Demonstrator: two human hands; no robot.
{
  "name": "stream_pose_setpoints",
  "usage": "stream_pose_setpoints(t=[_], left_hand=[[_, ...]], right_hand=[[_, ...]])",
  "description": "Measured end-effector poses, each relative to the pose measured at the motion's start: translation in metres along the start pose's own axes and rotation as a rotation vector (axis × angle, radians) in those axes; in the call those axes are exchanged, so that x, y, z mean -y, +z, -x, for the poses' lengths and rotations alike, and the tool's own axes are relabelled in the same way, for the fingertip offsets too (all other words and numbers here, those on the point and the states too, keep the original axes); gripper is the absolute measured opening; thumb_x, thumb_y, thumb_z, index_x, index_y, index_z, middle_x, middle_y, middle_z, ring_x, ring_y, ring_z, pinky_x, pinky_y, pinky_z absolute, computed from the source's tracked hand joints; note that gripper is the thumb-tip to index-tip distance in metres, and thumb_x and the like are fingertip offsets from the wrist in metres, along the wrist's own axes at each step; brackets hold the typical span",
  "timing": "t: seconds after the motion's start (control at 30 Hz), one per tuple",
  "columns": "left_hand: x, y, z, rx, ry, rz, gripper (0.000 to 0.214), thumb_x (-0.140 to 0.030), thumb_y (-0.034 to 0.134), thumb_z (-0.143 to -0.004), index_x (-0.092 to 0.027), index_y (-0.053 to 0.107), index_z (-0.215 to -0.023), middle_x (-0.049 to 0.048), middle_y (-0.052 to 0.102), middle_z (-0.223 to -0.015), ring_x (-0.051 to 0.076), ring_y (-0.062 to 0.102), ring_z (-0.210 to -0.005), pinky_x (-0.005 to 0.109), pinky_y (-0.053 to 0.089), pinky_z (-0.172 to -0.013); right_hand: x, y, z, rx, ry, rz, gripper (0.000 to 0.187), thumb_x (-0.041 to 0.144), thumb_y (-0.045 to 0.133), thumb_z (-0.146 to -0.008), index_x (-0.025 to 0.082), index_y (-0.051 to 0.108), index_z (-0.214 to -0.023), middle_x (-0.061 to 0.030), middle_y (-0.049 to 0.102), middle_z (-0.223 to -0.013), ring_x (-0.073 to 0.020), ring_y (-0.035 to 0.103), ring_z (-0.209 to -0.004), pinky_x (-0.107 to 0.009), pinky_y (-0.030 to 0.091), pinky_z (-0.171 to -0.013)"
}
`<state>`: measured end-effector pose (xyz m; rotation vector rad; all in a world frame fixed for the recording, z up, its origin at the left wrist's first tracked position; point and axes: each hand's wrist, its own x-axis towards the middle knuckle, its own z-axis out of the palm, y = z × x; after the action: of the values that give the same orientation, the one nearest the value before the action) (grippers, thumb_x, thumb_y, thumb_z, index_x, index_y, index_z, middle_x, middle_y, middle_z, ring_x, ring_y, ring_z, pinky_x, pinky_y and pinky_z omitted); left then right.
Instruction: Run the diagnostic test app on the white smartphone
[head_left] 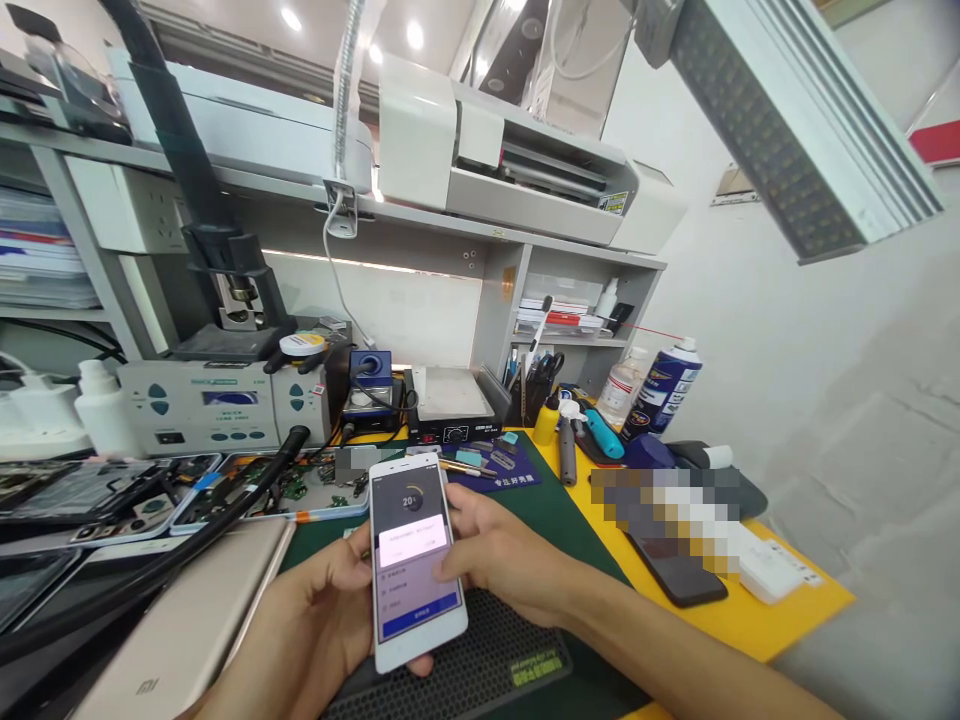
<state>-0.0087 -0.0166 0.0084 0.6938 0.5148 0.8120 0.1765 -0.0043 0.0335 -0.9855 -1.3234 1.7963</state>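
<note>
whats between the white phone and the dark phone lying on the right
In the head view, going rightward from the white phone to the dark phone: the right hand, then green mat, then yellow tabletop.

1. Phone (415, 565): glossy, glass-like front, smooth white rim.
2. Gold device (191, 615): smooth, satin, metal-looking back.
3. Black pad (484, 665): rough, dimpled, matt.
4. Lamp (787, 120): ridged metal casing.
5. Spray can (664, 390): glossy, smooth.
</note>
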Motion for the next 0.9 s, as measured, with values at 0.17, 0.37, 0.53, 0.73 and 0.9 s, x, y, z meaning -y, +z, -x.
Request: stream_pose_setpoints(t=[0.17, 0.37, 0.53, 0.73, 0.9], left_hand=[[0.001, 0.000, -0.001, -0.052, -0.017, -0.029, 0.049, -0.021, 0.049, -0.084, -0.021, 0.059, -0.132, 0.0113, 0.073, -0.103, 0.032, 0.065, -0.086, 0.049, 0.057, -0.065], [0.000, 0.012, -0.005, -0.163, -0.014, -0.118, 0.068, -0.018, 0.054, -0.083, -0.017, 0.038, -0.148, 0.0126, 0.074, -0.098, 0.029, 0.067, -0.074, 0.041, 0.055, -0.053], [0.000, 0.013, -0.006, -0.182, -0.009, -0.148, 0.074, -0.017, 0.056, -0.080, -0.014, 0.031, -0.149, 0.0111, 0.074, -0.089, 0.028, 0.066, -0.067, 0.042, 0.055, -0.050], [0.000, 0.008, -0.005, -0.134, -0.018, -0.144, 0.072, -0.015, 0.056, -0.079, -0.014, 0.035, -0.148, 0.0128, 0.075, -0.091, 0.030, 0.068, -0.072, 0.042, 0.056, -0.053], [0.001, 0.008, -0.004, -0.137, -0.013, -0.145, 0.075, -0.014, 0.056, -0.077, -0.018, 0.037, -0.149, 0.0105, 0.075, -0.089, 0.029, 0.067, -0.071, 0.041, 0.056, -0.053]], right_hand=[[0.001, 0.001, 0.000, -0.039, 0.019, -0.008, 0.051, 0.017, 0.066, -0.061, 0.020, 0.058, -0.111, -0.0024, 0.071, -0.094, -0.0257, 0.068, -0.088, -0.030, 0.047, -0.066], [-0.001, -0.001, 0.001, -0.037, 0.016, -0.011, 0.053, 0.017, 0.066, -0.063, 0.019, 0.059, -0.116, -0.0040, 0.072, -0.097, -0.0260, 0.069, -0.090, -0.030, 0.047, -0.067], [-0.002, 0.000, 0.001, -0.043, 0.019, -0.019, 0.053, 0.017, 0.066, -0.063, 0.018, 0.060, -0.115, -0.0046, 0.071, -0.093, -0.0272, 0.068, -0.089, -0.031, 0.047, -0.067], [0.000, 0.000, 0.001, -0.045, 0.023, -0.022, 0.052, 0.017, 0.067, -0.063, 0.019, 0.060, -0.115, -0.0021, 0.071, -0.087, -0.0255, 0.068, -0.083, -0.033, 0.049, -0.068], [0.000, 0.000, 0.001, -0.046, 0.028, -0.026, 0.053, 0.017, 0.065, -0.060, 0.019, 0.061, -0.113, -0.0016, 0.070, -0.085, -0.0253, 0.068, -0.085, -0.031, 0.048, -0.066]])
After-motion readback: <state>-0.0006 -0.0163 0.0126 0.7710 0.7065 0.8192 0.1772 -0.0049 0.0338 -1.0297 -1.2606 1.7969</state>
